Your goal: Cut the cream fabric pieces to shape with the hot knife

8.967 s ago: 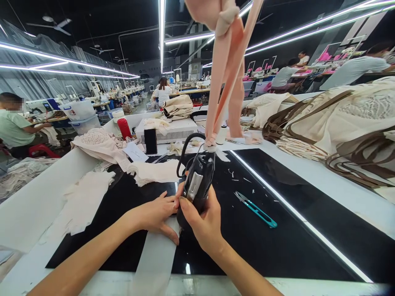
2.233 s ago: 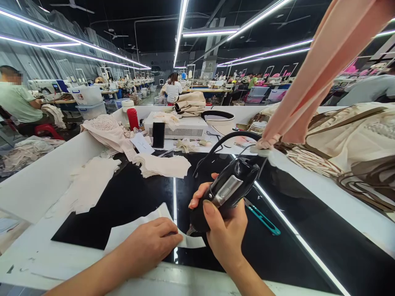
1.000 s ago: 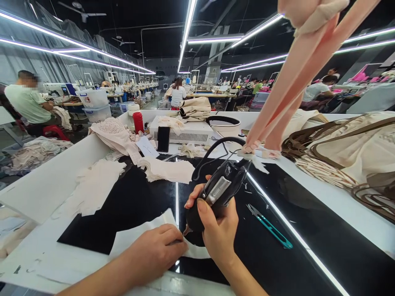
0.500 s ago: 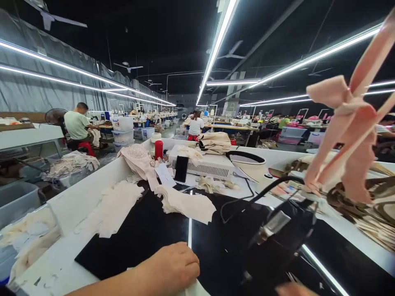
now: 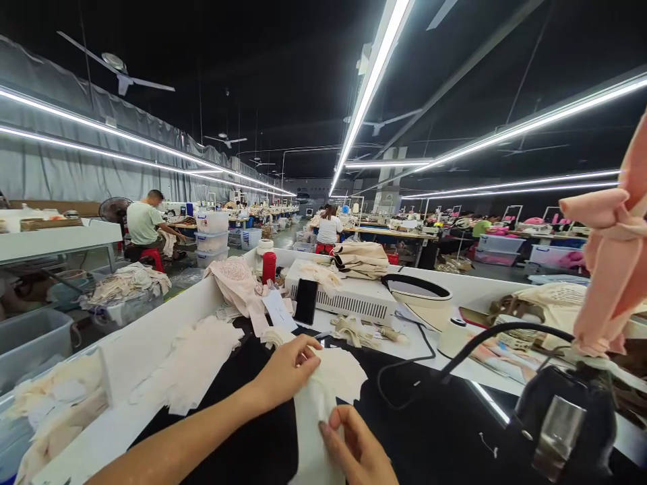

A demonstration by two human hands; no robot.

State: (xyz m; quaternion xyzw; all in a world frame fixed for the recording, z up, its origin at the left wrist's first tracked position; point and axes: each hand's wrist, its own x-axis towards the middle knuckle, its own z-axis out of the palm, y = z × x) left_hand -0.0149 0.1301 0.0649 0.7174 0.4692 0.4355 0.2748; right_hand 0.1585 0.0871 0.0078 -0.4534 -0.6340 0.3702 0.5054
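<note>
A pale strip of fabric (image 5: 314, 431) runs over the black work surface toward the front edge. My left hand (image 5: 288, 370) pinches its upper part, thumb and forefinger together, beside a stack of cream fabric pieces (image 5: 346, 374). Lower and to the right, my right hand (image 5: 356, 444) has thumb and finger closed on the strip's right edge. Another heap of cream pieces (image 5: 195, 357) lies at the left of the surface. A dark machine head with a metal plate (image 5: 561, 428) stands at the right, pink fabric strips (image 5: 609, 269) tied above it.
Behind the work surface are a phone (image 5: 306, 302), a white vented box (image 5: 348, 296), a red thread cone (image 5: 269, 267) and a white round-rimmed container (image 5: 418, 296). A black cable (image 5: 485, 331) arches at the right. A seated person (image 5: 144, 223) is far left.
My left hand has moved up to the fabric stack, and my right hand has come in from the lower right to the pale strip. The view has shifted, so the scene sits lower.
</note>
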